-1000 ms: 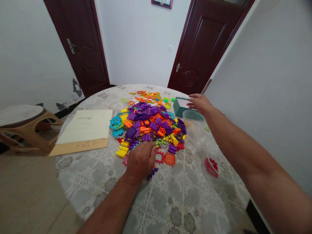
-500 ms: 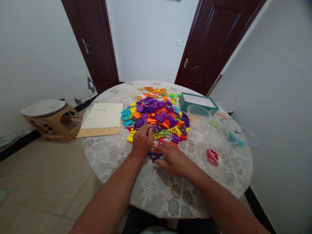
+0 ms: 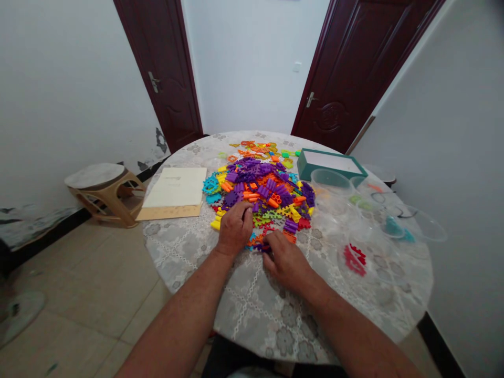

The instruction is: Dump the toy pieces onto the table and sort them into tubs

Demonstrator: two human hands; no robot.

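A heap of colourful plastic building pieces [image 3: 271, 184], purple, orange, yellow, blue, green and red, lies on the round table. My left hand [image 3: 236, 228] rests at the heap's near left edge, fingers curled in; whatever they hold is hidden. A little to its right and nearer to me is my right hand [image 3: 286, 257]. Its thumb and fingers close around a dark purple toothed piece [image 3: 260, 247], largely covered by the fingers. Orange and blue pieces lie between the hands. Purple ridged connectors [image 3: 290, 226] sit just beyond my right hand.
Left of the heap lies a cream paper sheet on cardboard [image 3: 177, 189]. A green box [image 3: 331, 164] stands at the back right. Clear plastic tubs [image 3: 333, 182] are on the right, near red toothed pieces [image 3: 355, 259]. A stool [image 3: 106, 191] stands left of the table [image 3: 244, 320].
The view has turned slightly left. My right hand's thumb and fingers have drawn closer together at the dark purple toothed piece, which now shows less. My left hand stays curled at the heap's edge.
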